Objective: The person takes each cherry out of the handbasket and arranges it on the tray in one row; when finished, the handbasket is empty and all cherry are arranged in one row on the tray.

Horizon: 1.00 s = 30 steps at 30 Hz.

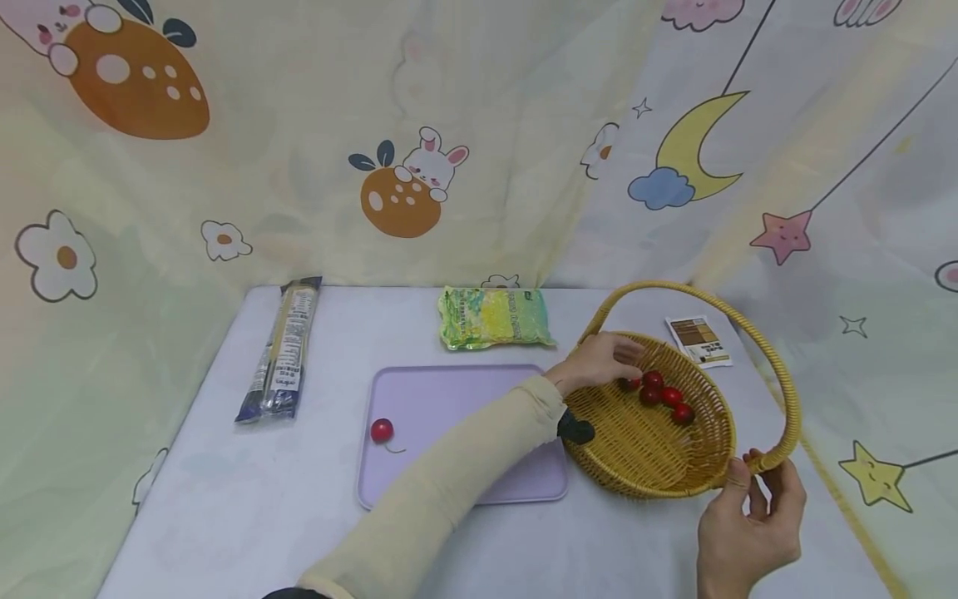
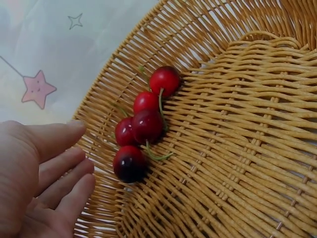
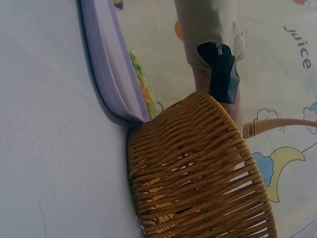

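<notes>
Cream sleeve (image 1: 430,499); left hand (image 1: 597,363), fingers extended, beside five cherries (image 1: 671,396) in wicker basket (image 1: 629,441); right hand (image 1: 752,524) pinching rim (image 1: 669,493); lilac tray (image 1: 456,387): one cherry (image 1: 382,430).

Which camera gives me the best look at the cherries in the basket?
Left wrist: all five cherries show up close, with stems visible. The head view shows them smaller, one partly hidden by the left hand. The right wrist view shows the basket's outer wall, no cherries.

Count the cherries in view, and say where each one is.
6: one cherry on the left of the tray, five cherries clustered in the basket near its wall. The sleeve across the tray may hide more.
</notes>
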### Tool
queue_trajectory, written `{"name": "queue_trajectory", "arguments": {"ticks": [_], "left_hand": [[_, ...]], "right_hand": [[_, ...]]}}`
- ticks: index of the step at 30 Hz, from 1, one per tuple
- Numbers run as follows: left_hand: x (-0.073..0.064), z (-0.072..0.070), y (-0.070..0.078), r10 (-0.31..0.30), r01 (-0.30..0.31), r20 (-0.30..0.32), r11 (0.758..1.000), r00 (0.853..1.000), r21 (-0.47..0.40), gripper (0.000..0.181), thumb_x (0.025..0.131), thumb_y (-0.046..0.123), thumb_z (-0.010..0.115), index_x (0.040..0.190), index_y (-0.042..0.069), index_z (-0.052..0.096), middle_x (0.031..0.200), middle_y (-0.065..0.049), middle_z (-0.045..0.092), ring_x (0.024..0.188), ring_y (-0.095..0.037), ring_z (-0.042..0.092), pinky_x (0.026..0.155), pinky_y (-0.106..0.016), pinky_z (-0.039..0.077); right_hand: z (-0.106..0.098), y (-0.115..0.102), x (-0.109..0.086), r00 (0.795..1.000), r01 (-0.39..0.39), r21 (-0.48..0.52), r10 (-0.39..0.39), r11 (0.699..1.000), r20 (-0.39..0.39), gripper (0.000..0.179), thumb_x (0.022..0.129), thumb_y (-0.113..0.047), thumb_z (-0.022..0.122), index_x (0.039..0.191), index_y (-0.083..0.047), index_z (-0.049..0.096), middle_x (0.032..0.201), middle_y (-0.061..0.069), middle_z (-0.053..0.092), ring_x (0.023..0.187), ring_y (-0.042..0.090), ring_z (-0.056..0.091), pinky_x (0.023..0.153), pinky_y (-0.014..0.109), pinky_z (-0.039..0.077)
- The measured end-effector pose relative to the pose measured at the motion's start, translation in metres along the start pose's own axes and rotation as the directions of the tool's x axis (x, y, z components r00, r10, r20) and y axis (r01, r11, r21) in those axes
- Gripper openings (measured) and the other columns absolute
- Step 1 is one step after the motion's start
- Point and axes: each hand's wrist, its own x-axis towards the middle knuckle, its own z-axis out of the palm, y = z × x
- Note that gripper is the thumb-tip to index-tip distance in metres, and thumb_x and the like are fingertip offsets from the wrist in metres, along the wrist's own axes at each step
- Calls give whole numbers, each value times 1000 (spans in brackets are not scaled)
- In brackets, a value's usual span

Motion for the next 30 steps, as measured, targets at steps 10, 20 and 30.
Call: {"name": "queue_trajectory", "arguments": {"ticks": [10, 20, 30], "left_hand": [[-1, 4, 2, -71, 71, -5, 995, 997, 70, 46, 96, 10, 76, 141, 10, 66, 137, -1, 70, 127, -13, 65, 98, -20, 53], [-3, 3, 3, -97, 85, 51, 976, 994, 199, 51, 95, 3, 74, 145, 10, 63, 140, 0, 68, 129, -13, 63, 90, -17, 53], [4, 12, -1, -38, -23, 134, 904, 990, 427, 50, 97, 6, 71, 146, 14, 63, 145, 3, 65, 139, -10, 54, 105, -14, 44]], "right_hand": [[0, 2, 0, 1000, 0, 23, 0, 1000, -3, 42, 98, -19, 72, 139, -15, 65, 118, -26, 62, 116, 11, 68, 98, 17, 54], [1, 3, 0, 1000, 13, 17, -13, 1000, 6, 42, 99, -18, 72, 140, -12, 65, 119, -26, 61, 116, 10, 68, 97, 16, 54], [-1, 1, 0, 1000, -11, 21, 11, 1000, -10, 40, 98, -17, 72, 138, -12, 66, 119, -24, 63, 115, 11, 68, 97, 16, 54]]}}
